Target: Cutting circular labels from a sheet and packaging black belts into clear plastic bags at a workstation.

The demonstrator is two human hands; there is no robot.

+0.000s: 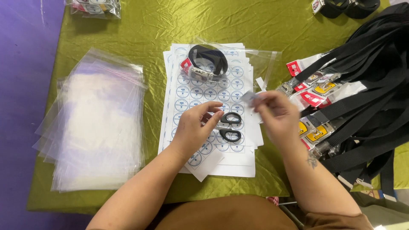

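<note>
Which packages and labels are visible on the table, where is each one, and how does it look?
Sticker sheets: table centre, white stack, rows of round blue-and-white labels.
Clear bag: on the sheets, holding a coiled black belt.
Empty bags: left, stack of transparent rectangles.
Small sticker: pinched in the right hand.
Belt tags: right, red-and-white.

A stack of sticker sheets [200, 98] lies at the middle of the tabletop [140, 38]. On its far end rests a coiled belt [207, 63] inside an open plastic bag [255, 59]; on its near part lie scissors [229, 126]. A pile of plastic bags [98, 123] sits to the left. A heap of belts [358, 93] lies to the right. Both hands [197, 127] hover over the sheets, on either side of the scissors.
</note>
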